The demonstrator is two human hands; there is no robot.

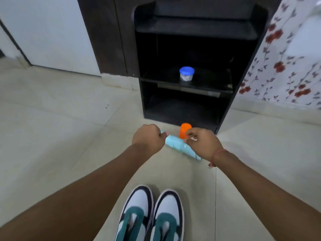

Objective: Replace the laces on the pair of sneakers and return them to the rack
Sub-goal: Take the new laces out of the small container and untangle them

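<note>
Sneakers: a pair, left sneaker (134, 214) and right sneaker (167, 218), side by side and touching on the floor at the lower middle of the view, toes toward the rack, between the two forearms.
Sneaker look: white toe boxes with a dark band round the toe; teal, fuzzy-looking panels over the tongue area; heels cut off by the frame edge. Lace state cannot be told; the throats are blurred.
Rack: a black shelf unit (243, 30) with rounded upper corners, matte, three open levels, standing against a dark wood-grain panel, well apart from the sneakers.
Left hand: left hand (148, 139) with fingers curled in, thumb side toward the packet; it seems to pinch the packet's near end, though the contact is partly hidden.
Right hand: right hand (202, 142) with fingertips bunched at the packet's upper edge, pinching it; a red thread band (218, 154) on the wrist.
Packet: a pale blue flat packet (177, 145), smooth and slightly glossy, held between both hands above the floor, in front of the rack's base.
Cup: an orange plastic cylinder (184, 129), upright, just behind the packet.
Jar: a small round tub with a blue lid (186, 73) on the middle shelf.
Floor: pale glossy tiles (69, 136) with thin joints.
Cloth: white fabric with red flowers (281, 66) hanging at the right.
</note>
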